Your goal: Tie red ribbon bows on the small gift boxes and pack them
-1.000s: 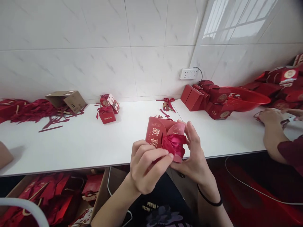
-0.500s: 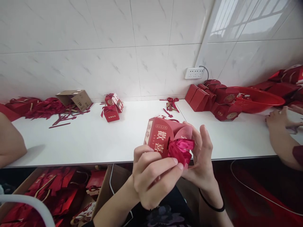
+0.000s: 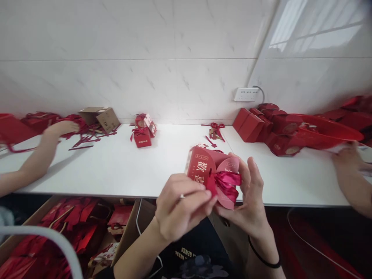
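Observation:
A red gift box (image 3: 203, 162) with gold Chinese characters is held up tilted above the front edge of the table. Its curved flaps meet at a shiny magenta ribbon (image 3: 228, 182) threaded through the front. My right hand (image 3: 251, 197) cups the box from the right and below, thumb raised beside it. With fingers bent, my left hand (image 3: 183, 205) pinches at the left part of the ribbon, close against the box face. What lies under those fingertips is partly hidden.
Two small finished boxes (image 3: 143, 135) stand near the wall. Ribbon pieces (image 3: 215, 131) lie behind my hands. At right are stacked red boxes (image 3: 250, 124) and a red basin (image 3: 334, 131). Co-workers' arms reach in from both sides. Below the table, a carton (image 3: 128, 228) holds red boxes.
My left fingers have moved from the front of the ribbon bow to its left side, uncovering more of it. At left, another person's hand has reached to the ribbon pile. The view has shifted slightly.

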Motion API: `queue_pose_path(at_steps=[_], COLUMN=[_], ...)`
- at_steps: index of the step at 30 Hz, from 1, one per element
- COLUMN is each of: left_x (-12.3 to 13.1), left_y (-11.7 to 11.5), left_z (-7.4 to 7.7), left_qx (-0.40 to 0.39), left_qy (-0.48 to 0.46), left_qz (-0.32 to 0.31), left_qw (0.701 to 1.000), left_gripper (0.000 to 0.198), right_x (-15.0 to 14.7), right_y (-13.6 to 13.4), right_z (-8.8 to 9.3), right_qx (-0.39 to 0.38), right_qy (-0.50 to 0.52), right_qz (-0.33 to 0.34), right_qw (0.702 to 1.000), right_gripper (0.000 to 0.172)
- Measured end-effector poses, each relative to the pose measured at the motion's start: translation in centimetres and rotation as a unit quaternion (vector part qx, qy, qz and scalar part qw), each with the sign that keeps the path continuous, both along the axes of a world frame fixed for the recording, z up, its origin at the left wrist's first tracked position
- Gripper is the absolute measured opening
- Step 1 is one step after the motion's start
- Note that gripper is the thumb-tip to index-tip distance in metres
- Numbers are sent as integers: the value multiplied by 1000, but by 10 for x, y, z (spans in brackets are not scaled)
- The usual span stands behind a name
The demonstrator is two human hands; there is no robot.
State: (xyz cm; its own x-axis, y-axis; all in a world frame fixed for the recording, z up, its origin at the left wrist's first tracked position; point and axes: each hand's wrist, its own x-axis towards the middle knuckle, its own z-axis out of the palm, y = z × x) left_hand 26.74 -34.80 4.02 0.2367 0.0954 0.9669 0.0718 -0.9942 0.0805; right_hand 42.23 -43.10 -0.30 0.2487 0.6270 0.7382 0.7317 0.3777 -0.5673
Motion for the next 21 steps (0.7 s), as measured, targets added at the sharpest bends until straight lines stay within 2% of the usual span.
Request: queue_pose_path(at_steps=[3,4,5,7,9,12,15,17,19,21], left_x=[-24,-35,-46,-65,-81,-102,-132,-156,-180,-200], left_y=[15,18,19,17,13,9,7,5,2,-2], left_z=[2,2,2,-3,-12,-35,-58,-71,-80,-86], left_qx=[-108,-129,-136,-130,-144,-226,-372,-498,-600,-661], left_qy=[23,46,84,194,315,388,314,169,-18,-163], left_qz=[113,141,154,147,135,139,133,103,54,13], left_qw=[987,981,975,961,928,883,863,845,798,732], left_gripper=[12,14,25,59,84,87,82,76,66,64], right_x=[9,12,15,12,-1,-38,-69,-73,-52,-8], right_y=[4,9,16,35,56,76,86,96,112,132], right_z=[-8,-11,-14,-20,-26,-31,-33,-35,-41,-54], right_qx=[-39,-57,-74,-106,-136,-172,-201,-199,-174,-162], right_qy=[-26,-40,-59,-99,-122,-122,-104,-79,-52,-44], right_qz=[28,51,81,160,244,328,375,370,297,165], right_qw=[998,996,992,976,952,921,899,904,938,972], right_gripper=[94,93,92,89,88,85,83,80,73,62])
